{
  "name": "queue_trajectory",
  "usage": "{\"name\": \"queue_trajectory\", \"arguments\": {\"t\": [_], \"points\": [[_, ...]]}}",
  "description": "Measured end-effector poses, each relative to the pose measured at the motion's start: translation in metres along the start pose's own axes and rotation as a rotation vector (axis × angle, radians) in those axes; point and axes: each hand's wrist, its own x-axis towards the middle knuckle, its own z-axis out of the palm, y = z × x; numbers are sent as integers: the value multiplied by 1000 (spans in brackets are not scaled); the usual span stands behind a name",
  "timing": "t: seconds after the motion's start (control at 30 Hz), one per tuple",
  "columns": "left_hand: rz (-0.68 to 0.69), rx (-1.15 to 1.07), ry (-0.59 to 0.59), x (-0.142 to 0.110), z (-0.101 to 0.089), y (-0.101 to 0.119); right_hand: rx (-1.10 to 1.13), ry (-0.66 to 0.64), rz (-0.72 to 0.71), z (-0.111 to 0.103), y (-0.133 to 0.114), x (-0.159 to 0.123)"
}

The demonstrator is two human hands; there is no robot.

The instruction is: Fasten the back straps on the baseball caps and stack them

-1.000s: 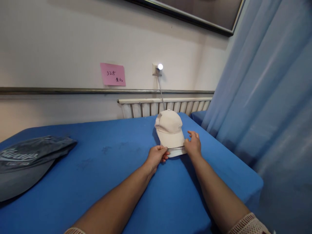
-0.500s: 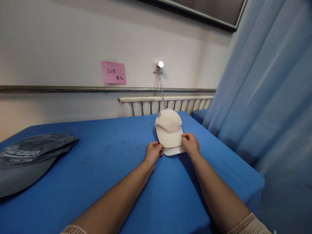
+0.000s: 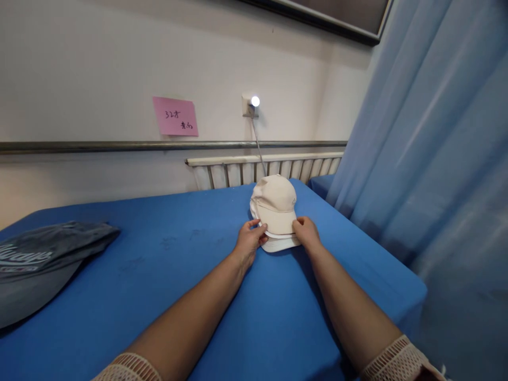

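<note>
Both brim edges of a beige cap (image 3: 278,194) are pinched by left hand (image 3: 246,242) and right hand (image 3: 309,233), a paler brim (image 3: 280,245) exposed nearer.

From here I see the cream curved-brim cap (image 3: 277,197) as smooth matt cloth. The long grey wall rail (image 3: 119,146) looks like dull metal, and the pink rectangular note (image 3: 175,116) like matt paper.

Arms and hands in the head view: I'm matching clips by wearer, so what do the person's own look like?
The left sleeve and right sleeve are pale beige, with an openwork band of narrow slits near the edge, and end well short of the wrists. The left hand and right hand are bare; no glove, watch or ring shows.
</note>
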Motion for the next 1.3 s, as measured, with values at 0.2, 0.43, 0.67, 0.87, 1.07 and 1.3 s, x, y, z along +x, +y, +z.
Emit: {"name": "queue_trajectory", "arguments": {"t": [0.2, 0.43, 0.67, 0.87, 1.07, 1.3], "points": [[40, -14, 90, 7, 5, 2, 62, -18, 12, 1, 1, 1], [100, 12, 76, 10, 15, 3, 171, -26, 42, 4, -1, 6], [-13, -51, 7, 21, 7, 8, 236, -21, 27, 5, 1, 6], [-74, -117, -30, 19, -5, 8, 221, 5, 72, 3, 2, 7], [-45, -107, -56, 6, -8, 6, 191, 11, 80, -2, -1, 2], [-1, 23, 15, -8, -14, -1, 61, 3, 82, -5, -4, -2]]}}
